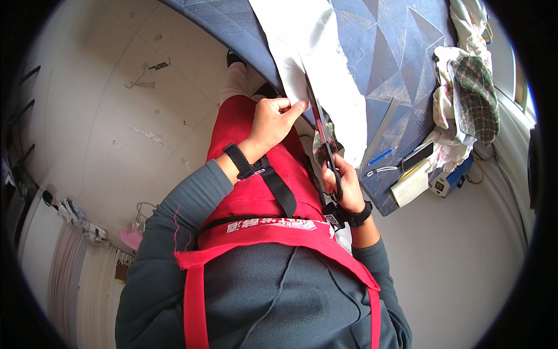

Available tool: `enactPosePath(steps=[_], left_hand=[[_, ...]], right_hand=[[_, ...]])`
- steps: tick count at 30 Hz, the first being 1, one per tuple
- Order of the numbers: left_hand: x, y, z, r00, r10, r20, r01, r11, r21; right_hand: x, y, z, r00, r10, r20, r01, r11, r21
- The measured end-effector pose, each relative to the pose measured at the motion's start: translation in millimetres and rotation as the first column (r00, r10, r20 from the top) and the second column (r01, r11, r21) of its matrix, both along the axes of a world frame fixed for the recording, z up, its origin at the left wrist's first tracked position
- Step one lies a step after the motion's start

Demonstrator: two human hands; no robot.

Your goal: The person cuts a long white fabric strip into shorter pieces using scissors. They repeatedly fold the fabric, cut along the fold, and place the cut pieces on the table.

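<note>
blue, geometric-patterned covering dresses the table; below it, a red apron spans the person's lap and chest. the white cloth runs lengthwise along the table's left side and spills over its near edge. black-handled scissors reach up against that cloth, blades pointing away from the body; how far they are parted is hard to tell. the left hand angles inward, back upward, thumb and forefinger pinching the cloth's edge just beside the blades. the right hand sits lower, fingers wrapped around the scissor handles. black straps circle both wrists. white lettering crosses the apron upside down; a tiny pale mark on the left strap is too small to read.
</note>
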State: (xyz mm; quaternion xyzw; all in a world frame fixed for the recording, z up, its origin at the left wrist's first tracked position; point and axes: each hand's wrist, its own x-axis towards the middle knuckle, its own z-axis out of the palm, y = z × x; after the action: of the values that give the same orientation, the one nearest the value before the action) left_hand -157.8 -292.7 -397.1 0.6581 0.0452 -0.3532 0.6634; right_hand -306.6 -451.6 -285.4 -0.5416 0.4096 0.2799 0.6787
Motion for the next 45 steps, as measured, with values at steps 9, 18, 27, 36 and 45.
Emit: enactPosePath(steps=[9,18,27,36,45], left_hand=[[4.1,6.4,1.3,0.995,-0.095,-0.023,0.097,0.992,0.078],[1.3,5.4,-2.5,0.994,-0.11,-0.026,0.112,0.988,0.104],[6.2,7.2,-4.1,0.989,-0.148,0.003,0.147,0.984,0.103],[10.9,9.5,-6.0,0.975,-0.223,0.012,0.22,0.966,0.137],[20.2,11.5,0.6,0.939,-0.344,0.009,0.333,0.914,0.232]], right_hand=[[18.9,-0.7,4.8,0.997,0.049,-0.056,-0.047,0.999,0.026],[48.5,2.6,-13.9,0.998,0.04,0.043,-0.043,0.997,0.057],[64.3,3.7,-5.5,0.999,0.032,-0.044,-0.033,0.999,-0.013],[100.8,1.2,-10.2,0.999,0.04,0.016,-0.041,0.998,0.051],[118.2,4.9,-12.1,0.999,-0.032,0.02,0.03,0.998,0.051]])
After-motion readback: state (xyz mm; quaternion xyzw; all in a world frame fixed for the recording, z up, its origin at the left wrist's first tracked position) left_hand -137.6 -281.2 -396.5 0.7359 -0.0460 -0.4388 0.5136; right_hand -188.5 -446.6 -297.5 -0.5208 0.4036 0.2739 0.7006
